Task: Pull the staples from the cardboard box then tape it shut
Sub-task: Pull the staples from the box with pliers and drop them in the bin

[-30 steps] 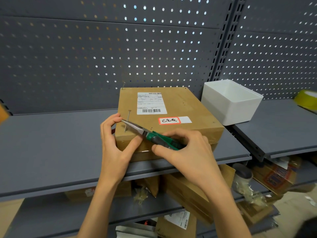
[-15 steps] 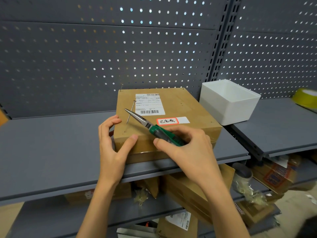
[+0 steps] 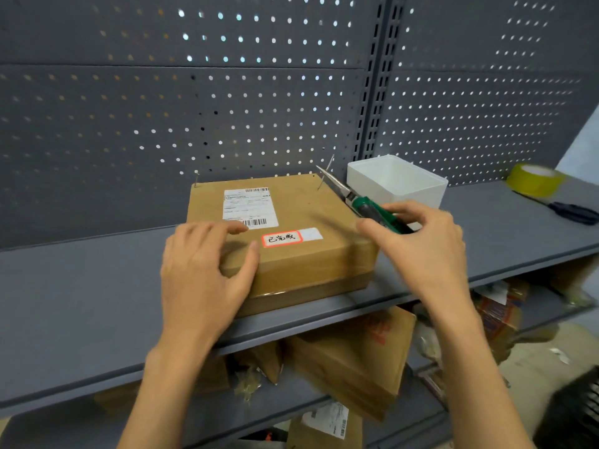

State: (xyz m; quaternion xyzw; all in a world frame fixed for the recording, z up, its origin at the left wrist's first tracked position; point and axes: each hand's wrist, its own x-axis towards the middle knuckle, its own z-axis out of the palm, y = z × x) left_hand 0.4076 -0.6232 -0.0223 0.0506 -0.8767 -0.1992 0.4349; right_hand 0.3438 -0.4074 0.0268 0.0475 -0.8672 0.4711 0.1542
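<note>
Two hands are at work on the cardboard box (image 3: pixel 291 234), which lies flat on the grey shelf (image 3: pixel 81 286) in front of the perforated back panel (image 3: pixel 162 108). My left hand (image 3: pixel 207 270) rests over the box's near left corner, fingers (image 3: pixel 223 228) spread and relaxed across the top, thumb along the front edge near the red-bordered label (image 3: pixel 281 237). My right hand (image 3: pixel 421 247) is curled round the green handles of the needle-nose pliers (image 3: pixel 359 202), held above the box's right edge. Their tips are closed on a thin metal staple (image 3: pixel 325 171), which stands slanted over the far right corner of the box; I cannot tell whether its lower end touches the cardboard. Another small staple (image 3: pixel 196 179) sticks up at the far left corner. A white shipping label (image 3: pixel 249 207) with barcodes sits on the top face. Just beside the box, to the right, stands a white plastic bin (image 3: pixel 398 186). Further right on the shelf lie a roll of yellowish tape (image 3: pixel 534 178) and black scissors (image 3: pixel 573 212), well apart from the box. More cardboard boxes (image 3: pixel 353 361) fill the shelf below.
</note>
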